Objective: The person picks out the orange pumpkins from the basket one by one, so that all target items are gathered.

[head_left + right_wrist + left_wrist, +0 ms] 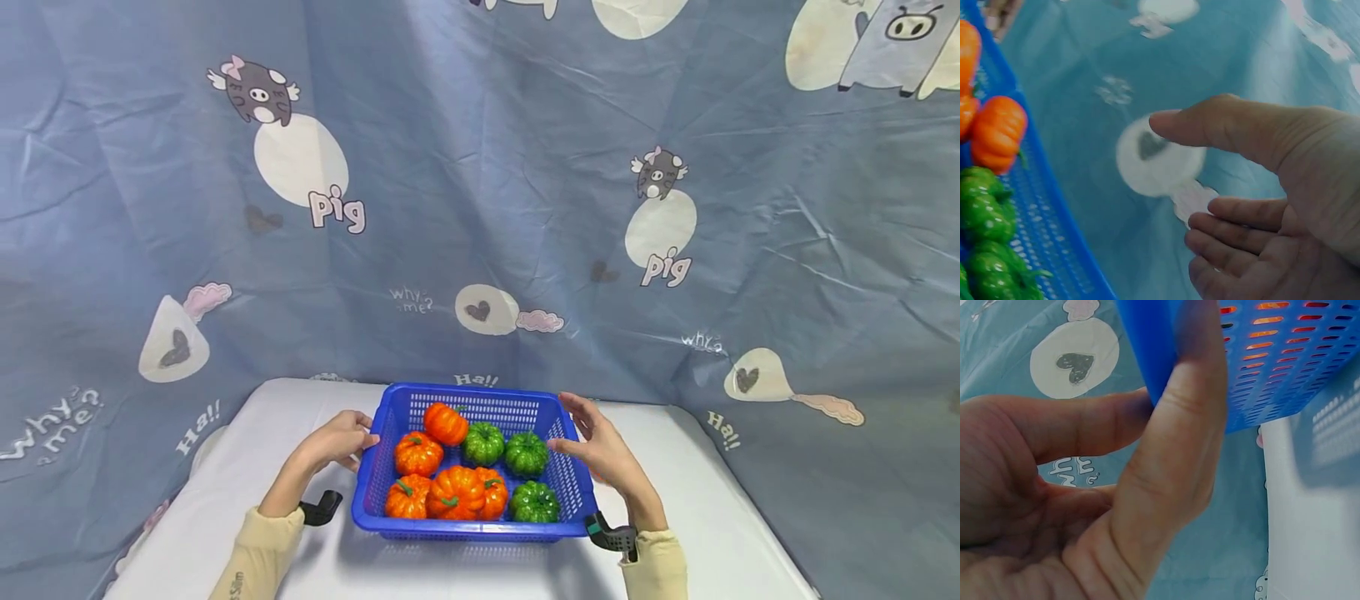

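A blue plastic basket (480,527) with slotted walls is in the middle of the head view, its shadow falling on the white table below. Inside lie several small orange pumpkins (456,490) and green pumpkins (483,443). My left hand (330,440) pinches the basket's left rim between thumb and fingers; the left wrist view shows the blue rim (1154,356) between them. At the other side, my right hand (600,450) is beside the right rim with thumb and fingers spread. In the right wrist view this hand (1272,200) holds nothing and is apart from the basket.
The white table (300,408) extends around the basket. A blue-grey cloth (480,208) printed with pigs hangs behind it and at both sides. Something orange (598,477) shows partly behind the right hand.
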`<act>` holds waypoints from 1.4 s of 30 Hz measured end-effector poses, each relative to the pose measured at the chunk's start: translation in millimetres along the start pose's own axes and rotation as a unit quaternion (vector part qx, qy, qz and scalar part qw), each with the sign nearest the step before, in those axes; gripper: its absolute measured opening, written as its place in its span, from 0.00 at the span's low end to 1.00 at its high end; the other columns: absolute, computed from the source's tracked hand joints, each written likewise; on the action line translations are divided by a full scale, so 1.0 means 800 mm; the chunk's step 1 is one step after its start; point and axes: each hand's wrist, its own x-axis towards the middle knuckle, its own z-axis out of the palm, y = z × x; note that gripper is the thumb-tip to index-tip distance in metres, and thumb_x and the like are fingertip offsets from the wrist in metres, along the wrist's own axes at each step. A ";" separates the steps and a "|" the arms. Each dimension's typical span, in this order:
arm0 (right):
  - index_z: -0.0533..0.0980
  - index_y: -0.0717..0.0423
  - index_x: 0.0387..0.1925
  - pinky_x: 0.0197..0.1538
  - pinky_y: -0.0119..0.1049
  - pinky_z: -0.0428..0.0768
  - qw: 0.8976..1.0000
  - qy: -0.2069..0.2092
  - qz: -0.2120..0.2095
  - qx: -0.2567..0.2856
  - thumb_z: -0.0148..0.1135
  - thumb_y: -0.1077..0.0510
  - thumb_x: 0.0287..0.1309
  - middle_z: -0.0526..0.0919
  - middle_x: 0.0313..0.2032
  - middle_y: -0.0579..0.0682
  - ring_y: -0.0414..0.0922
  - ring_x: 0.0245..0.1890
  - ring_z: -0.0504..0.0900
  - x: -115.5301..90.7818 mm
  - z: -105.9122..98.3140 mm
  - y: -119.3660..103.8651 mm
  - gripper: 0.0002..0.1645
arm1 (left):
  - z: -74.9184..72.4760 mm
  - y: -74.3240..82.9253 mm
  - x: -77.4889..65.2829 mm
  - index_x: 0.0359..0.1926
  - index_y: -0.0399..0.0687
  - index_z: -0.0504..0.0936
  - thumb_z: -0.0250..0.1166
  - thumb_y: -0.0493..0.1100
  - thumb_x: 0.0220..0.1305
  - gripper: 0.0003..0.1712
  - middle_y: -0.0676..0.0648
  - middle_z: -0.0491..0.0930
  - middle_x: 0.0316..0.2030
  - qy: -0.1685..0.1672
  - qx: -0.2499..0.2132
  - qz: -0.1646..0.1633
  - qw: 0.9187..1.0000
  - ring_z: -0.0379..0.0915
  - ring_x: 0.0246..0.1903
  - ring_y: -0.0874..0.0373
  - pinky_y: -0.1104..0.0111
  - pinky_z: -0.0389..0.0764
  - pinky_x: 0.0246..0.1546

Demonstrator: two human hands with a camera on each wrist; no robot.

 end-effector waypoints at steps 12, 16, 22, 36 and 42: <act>0.62 0.53 0.68 0.73 0.50 0.57 0.976 -0.210 -0.043 -0.042 0.73 0.54 0.50 0.66 0.68 0.52 0.52 0.72 0.60 0.025 0.055 -0.043 0.46 | 0.002 -0.002 0.004 0.49 0.23 0.69 0.56 0.33 0.66 0.16 0.39 0.79 0.30 -0.001 -0.001 0.008 1.000 0.78 0.24 0.55 0.63 0.85 0.23; 0.63 0.49 0.67 0.74 0.49 0.57 0.959 -0.277 -0.037 -0.048 0.72 0.58 0.50 0.67 0.68 0.49 0.50 0.71 0.61 0.032 0.075 -0.044 0.44 | 0.002 -0.003 0.004 0.49 0.23 0.69 0.56 0.33 0.66 0.16 0.39 0.79 0.30 0.000 0.000 0.004 1.000 0.79 0.24 0.55 0.63 0.85 0.23; 0.65 0.50 0.66 0.72 0.46 0.62 0.936 -0.342 -0.017 -0.087 0.72 0.62 0.49 0.69 0.66 0.46 0.50 0.70 0.64 0.039 0.105 -0.041 0.42 | 0.002 -0.001 0.003 0.50 0.23 0.69 0.56 0.33 0.65 0.16 0.39 0.79 0.30 0.000 0.002 0.000 1.000 0.79 0.24 0.55 0.63 0.85 0.24; 0.67 0.45 0.64 0.63 0.33 0.71 0.920 -0.341 0.010 -0.190 0.73 0.67 0.42 0.73 0.58 0.43 0.38 0.56 0.72 0.035 0.140 -0.033 0.46 | 0.004 0.003 0.004 0.50 0.23 0.68 0.56 0.33 0.66 0.16 0.39 0.79 0.30 0.002 0.003 -0.004 1.000 0.79 0.24 0.55 0.63 0.85 0.24; 0.69 0.42 0.62 0.63 0.34 0.72 0.927 -0.340 0.005 -0.156 0.72 0.69 0.43 0.74 0.57 0.41 0.38 0.56 0.72 0.036 0.134 -0.033 0.43 | 0.003 0.003 0.002 0.51 0.21 0.67 0.56 0.33 0.66 0.18 0.38 0.78 0.31 0.003 0.003 -0.006 1.000 0.78 0.25 0.54 0.62 0.86 0.26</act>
